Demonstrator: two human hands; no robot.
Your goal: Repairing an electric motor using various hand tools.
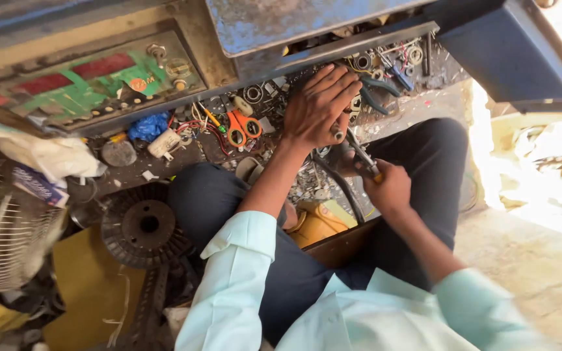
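The left hand (pixel 320 107) is spread flat, palm down, fingers open, on a litter of small metal parts in a shallow tray (pixel 281 136); nothing is clasped in it. The right hand (pixel 388 188) is closed in a grip on the handle of a slim tool (pixel 359 153), whose shaft is angled up toward the left thumb. Orange-handled scissors (pixel 243 127) lie just left of the left hand, blue-handled pliers (pixel 378 88) just right. A black cable (pixel 343 188) is curved between the knees. A blue metal housing (pixel 307 26) overhangs the tray. A ribbed black disc (pixel 144 224) and a fan guard (pixel 8 234) lie well to the left.
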